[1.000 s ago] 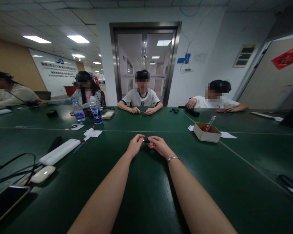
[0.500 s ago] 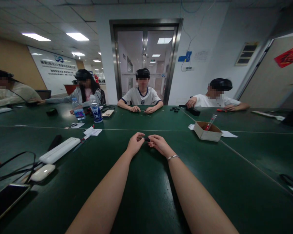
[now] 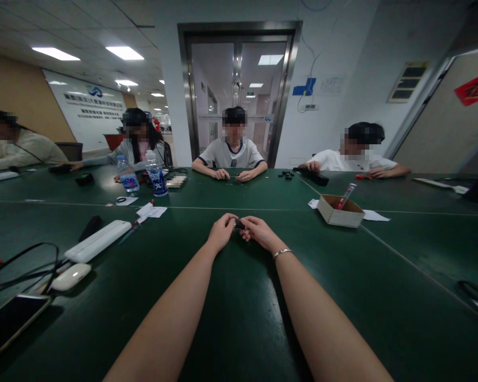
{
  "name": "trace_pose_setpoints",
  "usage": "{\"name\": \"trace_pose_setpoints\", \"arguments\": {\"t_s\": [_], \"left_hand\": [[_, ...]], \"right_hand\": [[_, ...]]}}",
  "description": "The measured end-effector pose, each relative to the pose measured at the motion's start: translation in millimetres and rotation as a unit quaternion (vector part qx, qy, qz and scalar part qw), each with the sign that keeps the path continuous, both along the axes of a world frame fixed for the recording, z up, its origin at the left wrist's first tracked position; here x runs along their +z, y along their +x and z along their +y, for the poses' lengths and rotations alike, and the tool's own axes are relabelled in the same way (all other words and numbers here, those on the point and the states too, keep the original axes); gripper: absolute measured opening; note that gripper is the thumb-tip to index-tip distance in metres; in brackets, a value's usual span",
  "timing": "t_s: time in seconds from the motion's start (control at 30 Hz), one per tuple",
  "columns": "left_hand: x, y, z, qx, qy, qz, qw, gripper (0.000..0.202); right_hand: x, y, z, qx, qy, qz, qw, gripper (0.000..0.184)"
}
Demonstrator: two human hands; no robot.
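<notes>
Over the middle of the green table (image 3: pixel 239 297), a small black piece (image 3: pixel 239 224) is pinched between my two hands; its kind is too small to make out. My left hand (image 3: pixel 222 232) has its fingertips closed on the left end, where a tiny bright spot shows. On the right end, the thumb and forefinger of my right hand (image 3: pixel 259 233) are pressed together, the other fingers curled below. A silver bracelet (image 3: pixel 282 252) circles my right wrist. The fingers partly cover the piece.
An open box (image 3: pixel 341 216) with a red-and-clear tube (image 3: pixel 346 196) stands to the right. On the left lie a white power strip (image 3: pixel 99 241), a white case (image 3: pixel 70 277) and a phone (image 3: pixel 14 323). Two bottles (image 3: pixel 156 178) stand farther off. Several people sit around the far edge.
My hands have drawn slightly closer together, and less of the black piece shows between them. The whole view has shifted slightly.
</notes>
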State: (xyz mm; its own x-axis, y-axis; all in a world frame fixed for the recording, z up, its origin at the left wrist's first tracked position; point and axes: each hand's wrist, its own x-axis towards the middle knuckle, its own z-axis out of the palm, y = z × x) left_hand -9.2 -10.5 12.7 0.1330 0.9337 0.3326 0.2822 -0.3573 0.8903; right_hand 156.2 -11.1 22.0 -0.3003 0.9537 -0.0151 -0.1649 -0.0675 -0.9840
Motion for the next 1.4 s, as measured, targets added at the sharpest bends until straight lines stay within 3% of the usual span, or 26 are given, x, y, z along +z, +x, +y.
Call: {"name": "trace_pose_setpoints", "arguments": {"t_s": [0.17,0.33,0.47,0.63,0.8,0.97,1.07,1.2,1.4], "left_hand": [[-6.9,-1.4,4.6,-0.006,-0.005,-0.004,1.0,0.023],[-7.2,-1.1,4.3,-0.008,-0.009,-0.003,1.0,0.024],[-4.7,-0.6,2.0,-0.008,-0.011,0.002,1.0,0.023],[-5.1,-0.9,2.1,-0.015,-0.007,-0.008,1.0,0.023],[-4.3,-0.8,1.3,-0.013,-0.018,-0.01,1.0,0.024],[1.3,-1.0,-3.3,-0.002,-0.023,0.007,1.0,0.03],[2.5,-1.5,-3.6,0.005,-0.039,0.018,0.999,0.037],[-0.6,-2.0,0.1,0.0,-0.04,-0.003,0.999,0.025],[-5.7,-3.1,3.7,0.002,-0.042,0.005,0.999,0.027]], "right_hand": [[2.4,1.4,-2.7,0.017,0.026,0.032,0.999,0.043],[-0.2,-2.2,1.3,-0.009,0.003,-0.012,1.0,0.023],[-1.0,-1.0,1.2,-0.012,0.032,0.039,0.999,0.05],[1.0,0.1,-0.2,0.0,-0.003,0.008,1.0,0.029],[1.2,-0.4,-0.3,0.002,0.029,0.035,0.999,0.048],[1.6,-0.5,0.0,0.005,-0.004,-0.001,1.0,0.026],[1.1,1.5,0.5,0.014,0.005,0.019,1.0,0.026],[-0.2,4.4,0.6,0.012,0.009,0.039,0.999,0.024],[0.7,3.7,-1.7,0.023,0.021,0.032,0.999,0.018]]}}
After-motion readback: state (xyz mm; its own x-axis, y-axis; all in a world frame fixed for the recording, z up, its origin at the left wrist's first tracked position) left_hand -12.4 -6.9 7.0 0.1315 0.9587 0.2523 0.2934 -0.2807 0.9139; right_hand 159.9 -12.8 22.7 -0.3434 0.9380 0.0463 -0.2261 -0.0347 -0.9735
